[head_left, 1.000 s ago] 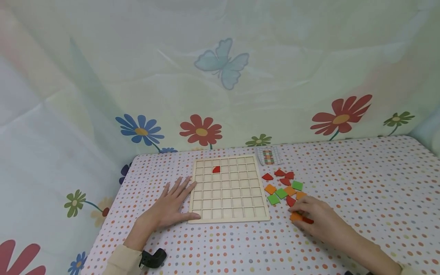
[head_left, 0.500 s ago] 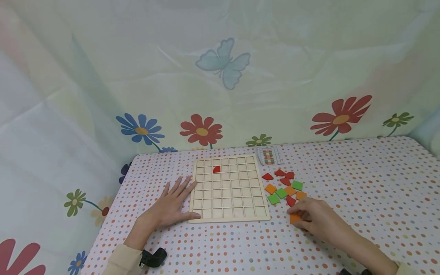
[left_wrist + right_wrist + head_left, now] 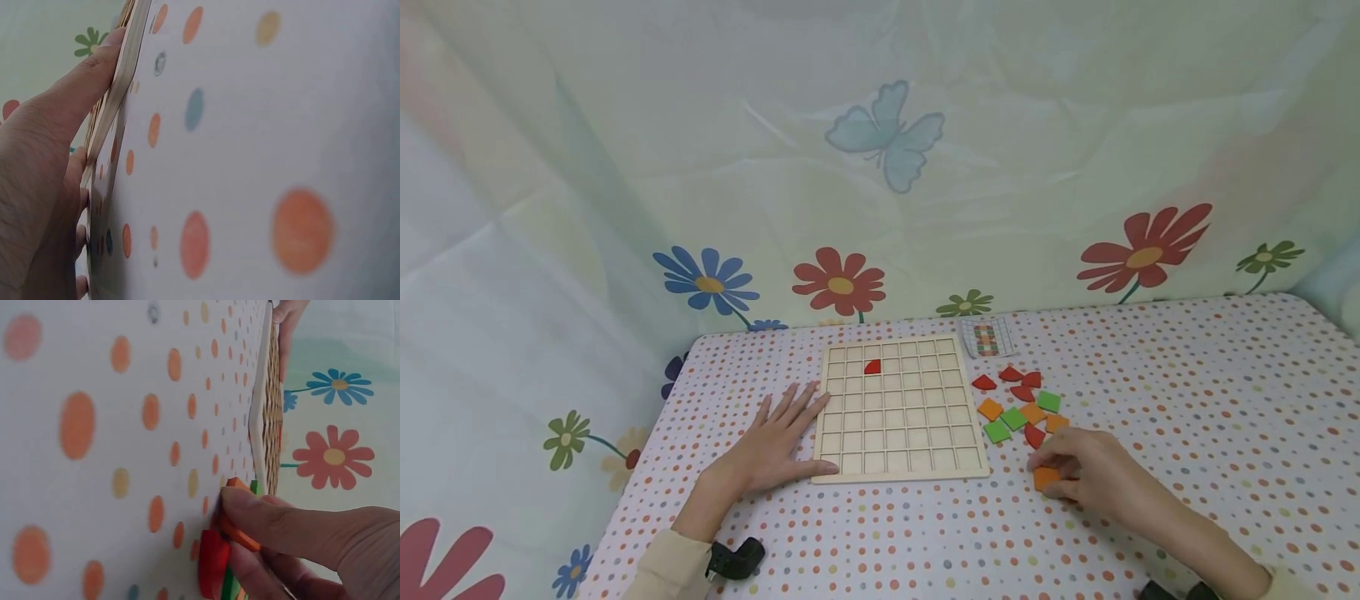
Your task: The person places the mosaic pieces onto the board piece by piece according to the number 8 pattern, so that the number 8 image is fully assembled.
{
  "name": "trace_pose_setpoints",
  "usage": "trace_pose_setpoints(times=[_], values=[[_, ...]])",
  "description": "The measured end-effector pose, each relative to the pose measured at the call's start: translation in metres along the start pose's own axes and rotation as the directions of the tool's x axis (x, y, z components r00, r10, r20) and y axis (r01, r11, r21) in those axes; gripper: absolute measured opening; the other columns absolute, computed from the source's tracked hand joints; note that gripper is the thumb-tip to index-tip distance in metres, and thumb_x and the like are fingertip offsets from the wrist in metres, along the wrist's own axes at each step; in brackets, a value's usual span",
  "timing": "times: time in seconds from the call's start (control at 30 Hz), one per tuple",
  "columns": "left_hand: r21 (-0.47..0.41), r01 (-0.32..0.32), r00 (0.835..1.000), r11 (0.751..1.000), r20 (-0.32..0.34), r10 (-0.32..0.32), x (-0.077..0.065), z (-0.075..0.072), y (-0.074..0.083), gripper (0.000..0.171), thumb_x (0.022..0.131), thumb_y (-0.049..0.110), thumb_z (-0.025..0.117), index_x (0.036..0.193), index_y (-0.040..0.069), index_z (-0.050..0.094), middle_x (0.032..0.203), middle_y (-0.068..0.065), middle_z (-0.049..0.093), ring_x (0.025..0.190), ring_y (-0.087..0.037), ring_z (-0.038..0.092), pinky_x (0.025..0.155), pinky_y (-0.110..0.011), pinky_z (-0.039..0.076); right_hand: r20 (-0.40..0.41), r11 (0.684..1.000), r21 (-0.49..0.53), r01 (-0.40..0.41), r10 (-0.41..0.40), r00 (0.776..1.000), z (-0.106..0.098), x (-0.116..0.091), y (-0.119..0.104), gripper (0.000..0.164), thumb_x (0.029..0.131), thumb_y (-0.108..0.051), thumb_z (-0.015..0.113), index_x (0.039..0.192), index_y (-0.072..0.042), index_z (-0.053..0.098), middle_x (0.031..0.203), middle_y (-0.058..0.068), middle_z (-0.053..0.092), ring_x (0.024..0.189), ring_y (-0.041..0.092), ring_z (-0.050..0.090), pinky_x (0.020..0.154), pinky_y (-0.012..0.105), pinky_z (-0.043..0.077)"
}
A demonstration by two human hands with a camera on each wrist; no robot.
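Within the right hand (image 3: pixel 1093 472), an orange tile (image 3: pixel 1045 478) is partly hidden.

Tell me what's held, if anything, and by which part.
The right hand pinches an orange tile, apparently by its edges; the left hand rests against the board.

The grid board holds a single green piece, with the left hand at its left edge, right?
Not quite: in the head view, the grid board holds a single red piece, not green; the left hand is indeed at its left edge.
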State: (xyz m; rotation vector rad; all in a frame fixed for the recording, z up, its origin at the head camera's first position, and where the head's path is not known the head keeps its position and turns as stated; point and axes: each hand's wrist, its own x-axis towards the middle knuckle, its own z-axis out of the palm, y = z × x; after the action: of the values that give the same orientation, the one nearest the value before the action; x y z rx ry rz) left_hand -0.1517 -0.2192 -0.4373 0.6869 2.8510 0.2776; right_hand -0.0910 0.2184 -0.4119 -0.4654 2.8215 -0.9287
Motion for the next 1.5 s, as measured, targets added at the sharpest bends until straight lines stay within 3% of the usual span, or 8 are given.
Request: trace_pose_setpoints(times=[0.3,0.43,0.6,0.8,1.03,1.27,1.5], values=[[-0.005,-0.001,1.000,1.000,-0.001,0.001,0.000,-0.002,0.002,0.104,0.090,0.076,0.060,0.169,0.020,0.020,0.176,-0.005,0.008,0.162,-0.035,0.003,0.127,-0.064,0.002,-0.103,0.998,0.044,0.049,-0.044,0.994,-0.005,0.000,-0.003,0.028,0.072,0.005,0.092,0.090,-0.012,0.081,0.090,-0.005,0.073,0.073,0.005,0.062,0.063,0.022,0.057],[-0.007,-0.002,1.000,1.000,-0.001,0.002,0.000,-0.002,0.003,0.104,0.091,0.076,0.060,0.169,0.020,0.020,0.176,-0.005,0.008,0.162,-0.035,0.004,0.127,-0.064,0.002,-0.165,0.990,0.077,0.119,-0.105,0.981,-0.007,0.022,-0.016,0.024,0.075,0.004,0.091,0.091,-0.011,0.081,0.090,-0.003,0.074,0.075,0.008,0.067,0.066,0.023,0.060],[-0.018,0.008,1.000,1.000,0.010,-0.008,-0.002,-0.001,0.001,0.105,0.090,0.077,0.060,0.169,0.021,0.020,0.177,-0.003,0.006,0.162,-0.034,0.002,0.127,-0.063,0.001,-0.237,0.961,0.204,0.188,-0.138,0.962,0.003,0.068,-0.032,0.019,0.080,0.004,0.087,0.096,-0.004,0.081,0.096,0.004,0.076,0.085,0.018,0.071,0.073,0.026,0.061],[-0.028,0.001,1.000,1.000,0.012,-0.001,0.000,0.001,0.000,0.105,0.090,0.077,0.059,0.170,0.022,0.019,0.177,-0.003,0.005,0.162,-0.033,0.001,0.127,-0.064,0.000,-0.242,0.923,0.311,0.226,-0.154,0.958,0.021,0.117,-0.049,0.019,0.086,0.006,0.081,0.104,0.002,0.080,0.104,0.013,0.077,0.090,0.025,0.072,0.076,0.028,0.062],[-0.020,0.002,1.000,1.000,0.010,-0.002,-0.001,0.000,-0.001,0.105,0.090,0.078,0.058,0.170,0.022,0.019,0.177,-0.003,0.005,0.162,-0.033,0.000,0.127,-0.064,0.001,-0.233,0.926,0.301,0.230,-0.162,0.959,0.036,0.160,-0.065,0.019,0.090,0.006,0.077,0.109,0.004,0.079,0.109,0.016,0.076,0.094,0.029,0.072,0.081,0.036,0.063],[-0.017,0.006,1.000,1.000,0.013,-0.006,-0.002,0.000,-0.001,0.104,0.091,0.078,0.057,0.170,0.022,0.019,0.177,-0.004,0.006,0.162,-0.034,0.001,0.127,-0.064,0.002,-0.199,0.923,0.296,0.245,-0.191,0.961,0.047,0.183,-0.072,0.018,0.093,0.008,0.074,0.109,0.004,0.079,0.107,0.017,0.074,0.094,0.031,0.071,0.083,0.041,0.062],[-0.013,0.006,1.000,1.000,0.013,-0.006,-0.001,0.000,-0.001,0.104,0.091,0.078,0.057,0.170,0.022,0.019,0.177,-0.003,0.006,0.162,-0.033,0.001,0.127,-0.063,0.001,-0.176,0.935,0.247,0.253,-0.214,0.961,0.054,0.192,-0.072,0.017,0.093,0.009,0.072,0.108,0.005,0.080,0.103,0.016,0.072,0.093,0.031,0.070,0.084,0.042,0.061]])
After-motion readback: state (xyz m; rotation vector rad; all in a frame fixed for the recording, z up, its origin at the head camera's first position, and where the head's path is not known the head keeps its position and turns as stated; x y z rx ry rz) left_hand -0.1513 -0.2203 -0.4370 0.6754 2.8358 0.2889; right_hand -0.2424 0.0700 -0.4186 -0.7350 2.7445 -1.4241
